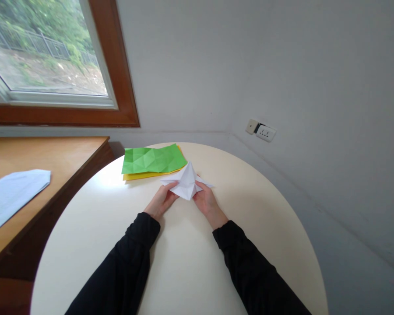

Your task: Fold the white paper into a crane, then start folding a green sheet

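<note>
Head view, 1 person, 2 bare hands in black sleeves:

Item 1: white folded paper [186,181], many-creased, held over the far half of the round table [190,271]; a peak stands at its middle, a narrow point runs out to each side; whether its underside touches the tabletop cannot be told

Item 2: left hand [162,200], thumb on top, fingers partly hidden beneath, pinching the near left edge of the white folded paper

Item 3: right hand [207,201], thumb and fingers closed on the near right edge; exact fingertip placement hidden

Item 4: green sheet [151,158], crease-marked, lying over a yellow sheet [144,176], both just beyond and to the left of the paper

Handling notes, by judgement: the step seems to be shaping or opening out folds; pressure best kept light and equal on both sides, so that the peak stays centred; thumbs work best close to the creases, not on the thin points, which could bend or tear; any pull is best slow and even; a little more room from the green and yellow sheets would help avoid snagging
</note>
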Tool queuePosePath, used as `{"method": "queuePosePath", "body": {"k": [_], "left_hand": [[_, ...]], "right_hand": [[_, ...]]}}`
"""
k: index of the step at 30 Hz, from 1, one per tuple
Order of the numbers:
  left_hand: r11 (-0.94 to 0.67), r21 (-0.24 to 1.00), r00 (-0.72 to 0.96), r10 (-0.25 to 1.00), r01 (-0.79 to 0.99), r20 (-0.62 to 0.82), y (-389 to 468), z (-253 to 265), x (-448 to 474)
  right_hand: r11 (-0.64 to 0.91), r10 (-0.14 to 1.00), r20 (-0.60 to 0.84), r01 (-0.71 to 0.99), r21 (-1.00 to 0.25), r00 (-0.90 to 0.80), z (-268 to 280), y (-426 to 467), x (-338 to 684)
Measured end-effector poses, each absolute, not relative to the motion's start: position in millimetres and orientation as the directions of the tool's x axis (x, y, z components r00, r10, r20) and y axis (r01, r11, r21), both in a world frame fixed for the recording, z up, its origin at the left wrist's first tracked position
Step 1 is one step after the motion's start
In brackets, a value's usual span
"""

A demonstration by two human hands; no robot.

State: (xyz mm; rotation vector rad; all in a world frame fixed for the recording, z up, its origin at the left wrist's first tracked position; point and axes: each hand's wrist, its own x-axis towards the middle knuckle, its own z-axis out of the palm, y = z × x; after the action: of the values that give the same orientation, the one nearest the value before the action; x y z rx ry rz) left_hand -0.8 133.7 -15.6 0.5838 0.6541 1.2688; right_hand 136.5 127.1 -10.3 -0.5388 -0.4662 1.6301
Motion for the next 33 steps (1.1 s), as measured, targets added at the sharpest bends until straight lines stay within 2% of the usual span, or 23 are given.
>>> {"method": "queuePosePath", "body": {"k": [7,19,27,33], "left_hand": [[0.243,0.619,0.154,0.969,-0.747,-0.194,132.5,-8.6,0.3],[0.285,0.562,0.17,0.953,-0.777,-0.249,132.6,-7.4,-2.0],[0.286,0.604,0.212,0.958,-0.744,-0.193,135.7,-13.8,-8.3],[0.199,0.587,0.109,0.977,-0.784,-0.185,141.0,-18.5,-12.6]], "right_hand": [[-0.162,0.983,-0.167,-0.812,-0.56,-0.081,-11.1,126.4,137.7],[-0.144,0.973,-0.228,-0.837,-0.528,-0.024,-13.5,127.5,137.0],[-0.174,0.976,-0.204,-0.822,-0.542,-0.071,-10.9,127.6,141.4],[-0.214,0.975,-0.181,-0.773,-0.598,-0.129,-13.5,125.8,139.8]]}}
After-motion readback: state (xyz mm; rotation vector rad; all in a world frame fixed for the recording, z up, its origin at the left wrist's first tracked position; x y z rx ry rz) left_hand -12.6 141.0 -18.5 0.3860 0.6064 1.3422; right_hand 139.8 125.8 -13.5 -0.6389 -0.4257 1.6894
